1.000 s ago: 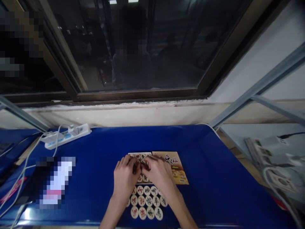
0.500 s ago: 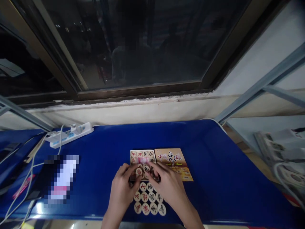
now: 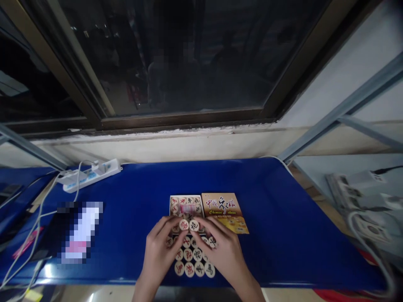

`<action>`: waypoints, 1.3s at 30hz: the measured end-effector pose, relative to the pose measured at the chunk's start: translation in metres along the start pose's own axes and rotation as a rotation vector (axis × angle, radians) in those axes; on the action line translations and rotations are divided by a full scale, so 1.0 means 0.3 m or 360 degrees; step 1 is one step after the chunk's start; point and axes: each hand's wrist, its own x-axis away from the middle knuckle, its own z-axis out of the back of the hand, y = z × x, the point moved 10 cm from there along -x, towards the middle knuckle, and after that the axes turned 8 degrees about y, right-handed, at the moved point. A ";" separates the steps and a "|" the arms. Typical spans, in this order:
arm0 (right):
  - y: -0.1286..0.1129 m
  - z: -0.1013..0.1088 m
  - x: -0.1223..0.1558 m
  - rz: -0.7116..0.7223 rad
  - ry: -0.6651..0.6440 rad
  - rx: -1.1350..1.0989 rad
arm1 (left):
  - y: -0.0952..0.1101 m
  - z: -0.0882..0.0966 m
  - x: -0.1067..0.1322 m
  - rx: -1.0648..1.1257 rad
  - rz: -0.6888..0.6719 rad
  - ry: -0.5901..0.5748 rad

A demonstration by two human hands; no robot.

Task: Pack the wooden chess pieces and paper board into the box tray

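While our left grip (image 3: 161,246) pinches a red-marked piece (image 3: 184,225), our right grip (image 3: 223,248) pinches a black-marked piece (image 3: 194,225), side by side, near the open box (image 3: 170,205).

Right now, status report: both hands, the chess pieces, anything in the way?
Left hand pinching a red-marked piece. Right hand pinching a black-marked piece. In the way: hands partly hide the open box and tabletop pieces.
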 end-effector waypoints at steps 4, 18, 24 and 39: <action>-0.031 0.036 0.025 -0.0013 0.0064 -0.0154 | 0.023 0.020 0.017 0.0153 0.0031 -0.0001; 0.010 0.054 0.158 -0.0048 0.0052 0.0008 | 0.047 0.007 0.134 -0.0212 -0.0254 -0.0069; 0.009 -0.005 0.173 -0.0002 -0.0015 0.0074 | 0.048 -0.033 0.148 -0.0503 -0.0345 -0.0058; 0.149 0.069 0.030 -0.0333 0.0187 0.0226 | -0.167 0.028 -0.033 -0.0605 0.0247 0.0078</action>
